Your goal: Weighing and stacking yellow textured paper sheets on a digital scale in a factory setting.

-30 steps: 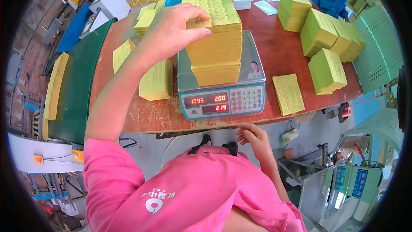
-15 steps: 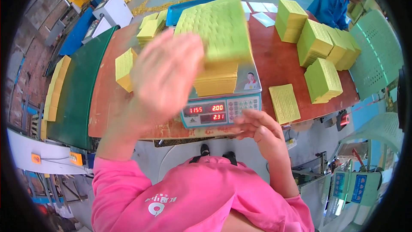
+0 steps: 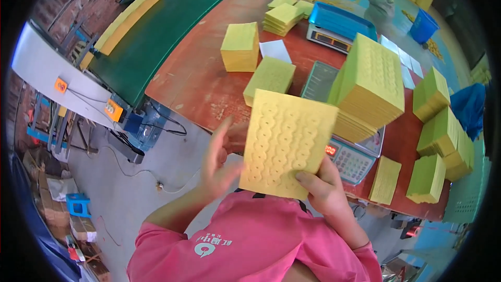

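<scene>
Since the earlier frame a thin yellow sheaf [image 3: 288,143] has come up off the stack [image 3: 369,87] on the scale [image 3: 354,161] and now stands before the chest, above the near edge of the counter [image 3: 194,81]. The right hand [image 3: 324,188] pinches its lower edge, thumb in front, while the left hand [image 3: 218,163] is spread open just beside its left side, not gripping. Judged progress: weighing is partway, the tall stack still on the pan and more piles waiting right; free room lies left, over bare floor.
</scene>
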`<state>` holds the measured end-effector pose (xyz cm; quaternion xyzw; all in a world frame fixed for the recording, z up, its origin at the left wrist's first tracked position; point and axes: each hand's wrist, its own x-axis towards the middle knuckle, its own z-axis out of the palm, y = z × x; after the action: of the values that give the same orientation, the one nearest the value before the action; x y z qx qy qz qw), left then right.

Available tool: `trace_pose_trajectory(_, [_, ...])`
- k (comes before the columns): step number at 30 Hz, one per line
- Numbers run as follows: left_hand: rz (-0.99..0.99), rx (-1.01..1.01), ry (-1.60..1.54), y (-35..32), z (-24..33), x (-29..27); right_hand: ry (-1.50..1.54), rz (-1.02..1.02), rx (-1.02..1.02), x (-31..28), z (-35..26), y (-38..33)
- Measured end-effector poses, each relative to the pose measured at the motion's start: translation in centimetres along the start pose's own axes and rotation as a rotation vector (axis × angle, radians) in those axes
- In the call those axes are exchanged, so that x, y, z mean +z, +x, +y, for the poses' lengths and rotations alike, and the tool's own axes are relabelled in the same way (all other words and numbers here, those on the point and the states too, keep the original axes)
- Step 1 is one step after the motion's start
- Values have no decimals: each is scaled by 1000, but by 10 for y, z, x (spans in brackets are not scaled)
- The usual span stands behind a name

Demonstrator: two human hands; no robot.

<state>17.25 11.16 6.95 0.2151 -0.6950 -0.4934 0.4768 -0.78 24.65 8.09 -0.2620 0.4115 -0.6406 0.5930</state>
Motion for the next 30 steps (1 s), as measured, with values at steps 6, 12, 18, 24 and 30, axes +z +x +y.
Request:
trace_pose_trajectory(6, [-42,-727,-232,72,-73,-74,-449,53,-164,19,23,142])
trace_pose_trajectory(12, [-89,-574,-102,256,-187,-123,-608,368,-462,13,19,347])
trace_pose_trajectory(18, [-170,-648,0,345,-264,-124,-809,586,-377,-30,22,466])
trace_pose_trajectory(24, [-173,-672,79,334,-305,-141,-1043,660,-334,-17,39,466])
trace_pose_trajectory(30, [-197,-557,185,337,-313,-130,-1031,757,-363,-27,59,467])
